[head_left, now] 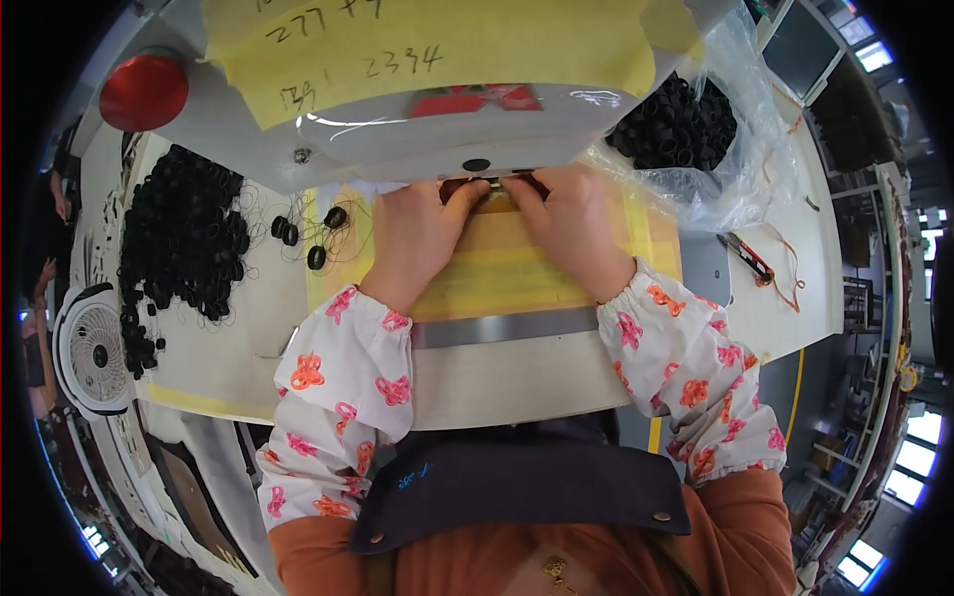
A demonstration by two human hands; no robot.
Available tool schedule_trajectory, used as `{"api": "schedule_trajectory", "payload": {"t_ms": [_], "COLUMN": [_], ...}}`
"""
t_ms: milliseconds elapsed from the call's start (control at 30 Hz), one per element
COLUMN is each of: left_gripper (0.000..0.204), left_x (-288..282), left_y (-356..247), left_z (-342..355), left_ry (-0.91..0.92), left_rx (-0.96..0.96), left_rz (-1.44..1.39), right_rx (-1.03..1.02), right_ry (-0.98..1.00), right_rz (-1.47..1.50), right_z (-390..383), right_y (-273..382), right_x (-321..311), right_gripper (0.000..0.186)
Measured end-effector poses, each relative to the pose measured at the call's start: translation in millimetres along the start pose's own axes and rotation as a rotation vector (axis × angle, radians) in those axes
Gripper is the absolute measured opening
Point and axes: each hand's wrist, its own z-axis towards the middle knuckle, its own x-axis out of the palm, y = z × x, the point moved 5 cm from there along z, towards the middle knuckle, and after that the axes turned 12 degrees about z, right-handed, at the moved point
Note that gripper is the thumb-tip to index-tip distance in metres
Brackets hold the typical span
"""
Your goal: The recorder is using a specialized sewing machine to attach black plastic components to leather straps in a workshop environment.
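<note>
In the head view, bare tabletop (507, 387) shows along the near edge, black rings (184, 233) crowd the left, and a clear bag (760, 164) lies right — the white machine head (368, 149) overhangs ahead. Beneath its lip, left hand (415, 235) and right hand (578, 223) pinch a partly hidden dark piece (453, 187) — thumbs pointing inward, nearly meeting, wrists apart.
</note>
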Motion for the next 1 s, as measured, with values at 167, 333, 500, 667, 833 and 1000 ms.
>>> {"api": "schedule_trajectory", "payload": {"t_ms": [167,333,500,667,833,1000], "left_gripper": [0.021,0.021,0.021,0.021,0.021,0.021], "left_x": [2,1,-3,-7,-5,-9], "left_y": [2,6,2,0,5,5], "left_z": [1,4,5,6,5,1], "left_ry": [-0.006,0.018,0.098,0.117,0.164,0.135], "left_rx": [-0.005,0.0,-0.025,-0.03,-0.05,-0.016], "left_rz": [-0.015,0.004,0.127,0.129,0.114,0.058], "right_rx": [0.038,0.08,0.088,0.059,0.049,0.094], "right_ry": [0.0,0.047,0.101,0.149,0.141,0.166], "right_rz": [-0.016,0.054,0.045,-0.004,0.043,0.052], "right_z": [2,6,11,16,18,17], "right_y": [0,-2,-4,-3,-2,4], "right_x": [-2,-2,-2,-2,0,1], "right_gripper": [0.006,0.009,0.011,0.013,0.012,0.012]}}
